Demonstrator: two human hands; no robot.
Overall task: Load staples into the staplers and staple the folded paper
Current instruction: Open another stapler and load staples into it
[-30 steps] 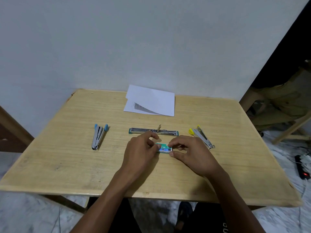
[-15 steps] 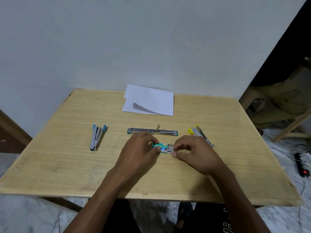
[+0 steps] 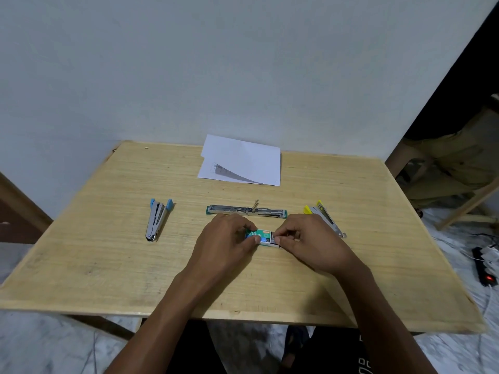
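A small green staple box (image 3: 259,236) lies at the table's middle. My left hand (image 3: 226,241) pinches its left end. My right hand (image 3: 310,241) pinches the inner tray (image 3: 275,242) that sticks out a little at the box's right end. Just behind the box lies a green stapler (image 3: 245,211), opened out flat. A blue-tipped stapler (image 3: 158,221) lies to the left, slightly spread. A yellow-tipped stapler (image 3: 325,217) lies to the right, partly hidden by my right hand. The folded white paper (image 3: 243,160) rests at the table's far edge.
The wooden table (image 3: 108,252) stands against a grey wall. To the right are wooden furniture legs (image 3: 464,209) and, on the marble floor, a power strip (image 3: 486,268) with a red light.
The inner tray has slid out to the right of the green box as my right hand pulled it. My left hand stays on the box's left end.
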